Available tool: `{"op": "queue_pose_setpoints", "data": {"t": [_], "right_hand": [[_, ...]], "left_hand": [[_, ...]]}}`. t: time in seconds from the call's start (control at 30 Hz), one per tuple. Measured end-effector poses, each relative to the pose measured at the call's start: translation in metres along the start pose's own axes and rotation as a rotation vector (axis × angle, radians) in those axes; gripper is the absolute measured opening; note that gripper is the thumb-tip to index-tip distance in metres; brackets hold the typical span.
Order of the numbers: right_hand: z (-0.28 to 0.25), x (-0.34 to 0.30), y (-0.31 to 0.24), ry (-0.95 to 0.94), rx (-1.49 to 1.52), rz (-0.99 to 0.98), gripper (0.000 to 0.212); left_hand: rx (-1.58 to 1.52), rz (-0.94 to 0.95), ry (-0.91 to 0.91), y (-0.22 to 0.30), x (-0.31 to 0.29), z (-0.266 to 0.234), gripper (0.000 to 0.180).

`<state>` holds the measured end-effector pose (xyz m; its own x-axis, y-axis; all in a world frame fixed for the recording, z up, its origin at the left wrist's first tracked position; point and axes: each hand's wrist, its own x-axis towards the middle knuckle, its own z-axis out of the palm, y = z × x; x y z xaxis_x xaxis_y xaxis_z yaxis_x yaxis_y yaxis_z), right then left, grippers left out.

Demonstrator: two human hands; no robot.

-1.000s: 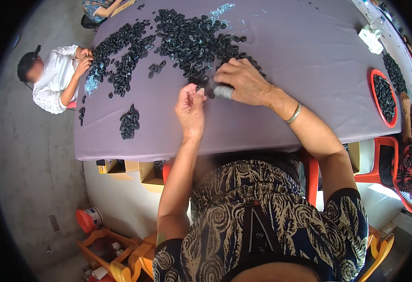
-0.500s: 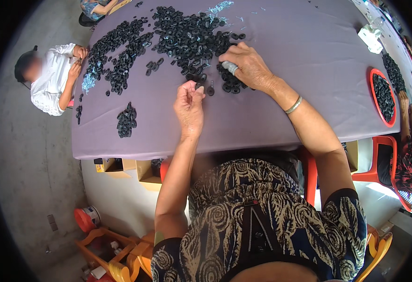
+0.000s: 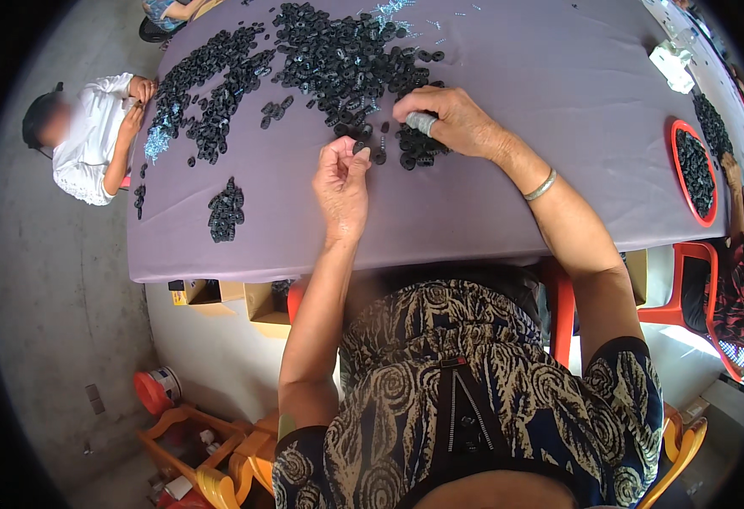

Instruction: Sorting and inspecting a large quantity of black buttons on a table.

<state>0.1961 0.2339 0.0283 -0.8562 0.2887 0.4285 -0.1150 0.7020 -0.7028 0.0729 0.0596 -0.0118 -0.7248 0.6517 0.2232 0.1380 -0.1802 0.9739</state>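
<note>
My left hand (image 3: 341, 191) is closed in a pinch on a small black oval part (image 3: 358, 148) at its thumb and fingertips. My right hand (image 3: 458, 125) reaches over the near edge of the black parts, its fingers curled together. A grey wrapping (image 3: 421, 123) covers its thumb. Whatever lies between those fingertips is hidden. A small dark piece (image 3: 384, 126) shows between my two hands, with a spring-like metal piece just below it. Beneath my right hand lies a cluster of black parts (image 3: 417, 153), joined to the main heap (image 3: 338, 68).
On the purple-grey cloth (image 3: 490, 212) are more black parts (image 3: 226, 210) and blue-silver screws (image 3: 156, 142). A red basin (image 3: 684, 172) of black pieces stands at the right. A person in white (image 3: 92, 140) works at the left edge. Cardboard boxes (image 3: 267, 310) sit under the table.
My right hand has shifted slightly toward me, its fingers drawn in more. A small dark piece now shows between my hands. My left hand keeps its pinch nearly in place.
</note>
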Motion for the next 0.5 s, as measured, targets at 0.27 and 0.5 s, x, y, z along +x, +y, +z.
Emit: {"op": "queue_pose_setpoints", "data": {"t": [0.27, 0.5], "right_hand": [[0.011, 0.001, 0.002, 0.033, -0.441, -0.047, 0.03], [0.03, 0.007, -0.009, -0.06, -0.548, -0.065, 0.026]], "left_hand": [[0.008, 0.028, -0.001, -0.003, -0.001, -0.001, 0.013], [0.047, 0.029, 0.0, -0.004, 0.0, 0.0, 0.016]]}}
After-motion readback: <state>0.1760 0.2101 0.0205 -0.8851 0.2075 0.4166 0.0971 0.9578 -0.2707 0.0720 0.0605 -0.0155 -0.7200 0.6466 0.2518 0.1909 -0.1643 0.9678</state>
